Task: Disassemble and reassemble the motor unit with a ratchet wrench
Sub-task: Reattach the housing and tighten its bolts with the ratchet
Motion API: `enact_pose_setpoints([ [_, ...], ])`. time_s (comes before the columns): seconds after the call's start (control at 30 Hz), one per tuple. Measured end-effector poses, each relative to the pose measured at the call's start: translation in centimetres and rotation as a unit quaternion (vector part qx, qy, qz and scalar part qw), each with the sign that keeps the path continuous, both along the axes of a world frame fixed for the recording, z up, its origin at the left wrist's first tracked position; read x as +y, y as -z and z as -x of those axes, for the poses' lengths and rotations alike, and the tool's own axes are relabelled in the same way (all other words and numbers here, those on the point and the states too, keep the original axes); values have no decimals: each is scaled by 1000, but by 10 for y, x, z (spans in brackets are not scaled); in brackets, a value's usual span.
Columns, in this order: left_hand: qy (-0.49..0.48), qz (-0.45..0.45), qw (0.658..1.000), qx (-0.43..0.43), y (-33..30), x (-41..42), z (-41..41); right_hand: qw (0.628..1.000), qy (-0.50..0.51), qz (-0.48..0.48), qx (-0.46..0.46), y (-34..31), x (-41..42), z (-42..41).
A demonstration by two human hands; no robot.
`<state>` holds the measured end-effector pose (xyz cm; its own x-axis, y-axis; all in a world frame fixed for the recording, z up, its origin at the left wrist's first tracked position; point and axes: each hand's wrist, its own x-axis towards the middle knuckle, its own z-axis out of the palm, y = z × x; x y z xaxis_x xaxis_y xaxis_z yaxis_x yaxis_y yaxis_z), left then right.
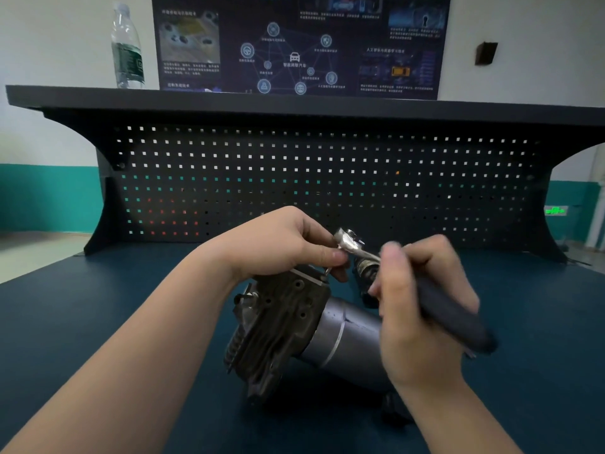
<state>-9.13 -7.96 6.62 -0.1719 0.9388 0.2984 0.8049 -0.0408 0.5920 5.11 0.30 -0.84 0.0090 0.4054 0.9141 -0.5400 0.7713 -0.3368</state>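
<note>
The motor unit (294,326) lies on the blue bench top, its dark finned housing to the left and its grey cylinder to the right. My right hand (422,316) grips the dark handle of the ratchet wrench (455,314). The wrench's shiny head (347,241) sits above the housing's top corner. My left hand (288,244) pinches the socket just below that head, fingers curled, with its heel over the housing. The bolt under the socket is hidden.
A black pegboard back panel (327,178) rises behind the bench, with a shelf (294,99) on top. A clear water bottle (127,47) stands on the shelf at the left. A dark poster (301,44) hangs on the wall behind.
</note>
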Motion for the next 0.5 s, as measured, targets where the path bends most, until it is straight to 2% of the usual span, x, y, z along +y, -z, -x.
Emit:
enact_pose_setpoints([
  [0.03,13,7,1000,-5,0,-1,1,999,21,-32,-7,1,0,0],
  [0.07,26,14,1000,-9,-1,-3,1,1000,-8,5,-8,-2,0,-1],
  [0.1,31,17,999,-11,-1,-3,1,992,-95,87,-5,-7,1,-2],
  [0.13,28,15,999,-11,-1,-3,0,958,-222,181,5,-11,5,-3],
  [0.2,11,0,1000,-14,0,-1,-1,824,-435,361,40,-13,14,0],
  [0.27,-7,-9,1000,-11,0,1,-3,698,-521,484,79,-11,19,5],
  [0.3,-16,-10,1000,-4,0,1,-4,665,-530,518,93,-9,20,7],
  [0.33,-25,-7,1000,1,0,2,-5,648,-531,536,104,-7,21,9],
  [0.37,-30,-4,1000,2,0,2,-5,652,-525,536,107,-5,21,11],
  [0.4,-32,-3,999,-1,1,3,-5,678,-512,519,101,-6,20,11],
  [0.43,-35,-4,999,-2,1,4,-5,732,-479,476,88,-6,17,9],
  [0.47,-39,-5,999,-3,1,4,-5,828,-390,399,62,-5,15,5],
  [0.5,-38,-6,999,-3,1,3,-5,933,-228,276,32,-6,9,1],
])
